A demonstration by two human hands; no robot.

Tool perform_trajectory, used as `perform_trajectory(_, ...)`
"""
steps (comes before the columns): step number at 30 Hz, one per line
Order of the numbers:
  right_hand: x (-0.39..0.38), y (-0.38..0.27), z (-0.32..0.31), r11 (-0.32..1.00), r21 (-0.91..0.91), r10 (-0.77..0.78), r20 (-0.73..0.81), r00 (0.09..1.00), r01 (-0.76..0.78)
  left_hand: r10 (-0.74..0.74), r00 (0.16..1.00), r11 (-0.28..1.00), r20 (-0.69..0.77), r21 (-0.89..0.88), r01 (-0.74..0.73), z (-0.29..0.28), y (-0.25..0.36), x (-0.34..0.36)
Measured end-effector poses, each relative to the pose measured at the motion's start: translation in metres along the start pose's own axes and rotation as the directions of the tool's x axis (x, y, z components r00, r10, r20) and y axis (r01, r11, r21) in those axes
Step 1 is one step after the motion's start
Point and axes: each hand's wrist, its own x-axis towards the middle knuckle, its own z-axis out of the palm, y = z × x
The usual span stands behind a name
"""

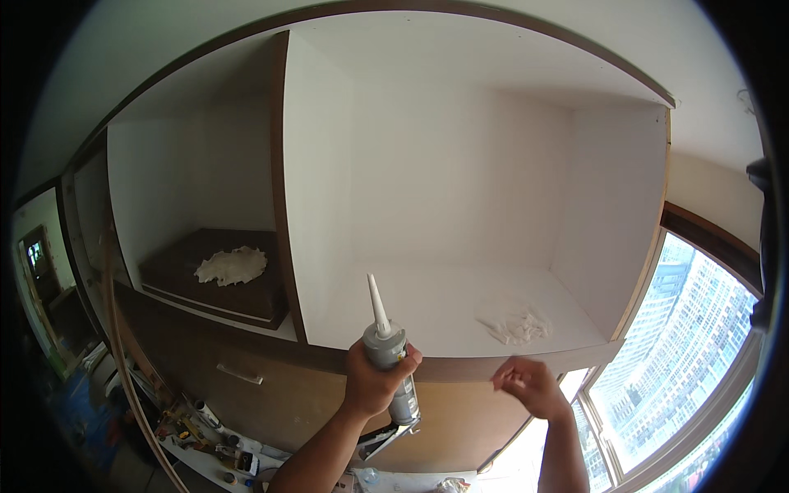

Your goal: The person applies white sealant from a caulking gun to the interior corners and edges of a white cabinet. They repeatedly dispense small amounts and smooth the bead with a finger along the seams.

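My left hand (376,380) is wrapped round a grey sealant cartridge (403,403) with a long white tapered nozzle (376,304) pointing up. The cartridge sits in a caulking gun (386,440), whose metal handle hangs below my hand. My right hand (530,386) is apart from it, just below the cabinet's front edge, with its fingers curled in and nothing visible in them. A crumpled white cloth or tissue (518,323) lies above that hand on the white shelf (419,316) of the open cabinet compartment.
A dark brown panel (197,300) in the left compartment bears another crumpled white piece (232,265). Brown drawer fronts (304,394) run below. Tools and bottles (238,456) crowd a lower surface. A long wooden strip (123,370) leans at left; a window (682,353) is at right.
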Motion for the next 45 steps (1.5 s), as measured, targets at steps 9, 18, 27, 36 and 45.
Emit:
perform_trajectory(9, -0.132, 0.097, 0.203, 0.710, 0.694, 0.089, 0.081, 0.993, -0.120, -0.058, 0.987, 0.766, 0.149, -0.628, 0.140, 0.039, 0.039, 0.009)
perform_trajectory(18, -0.129, 0.047, 0.219, -0.002, 1.000, 0.108, -0.006, 0.994, 0.007, -0.081, 0.983, 0.733, 0.164, -0.658, 0.171, 0.065, 0.030, -0.023)
perform_trajectory(27, -0.124, 0.066, 0.194, -0.169, 0.980, 0.162, 0.134, 0.978, -0.106, -0.029, 0.985, 0.778, 0.168, -0.616, 0.128, 0.088, 0.014, -0.024)
perform_trajectory(36, -0.114, 0.083, 0.175, -0.329, 0.937, 0.129, 0.168, 0.977, -0.118, -0.029, 0.989, 0.794, 0.142, -0.598, 0.109, 0.104, -0.005, -0.016)
perform_trajectory(45, -0.105, 0.081, 0.166, -0.266, 0.956, 0.114, 0.163, 0.980, -0.128, -0.042, 0.992, 0.815, 0.123, -0.570, 0.105, 0.107, -0.020, -0.010)
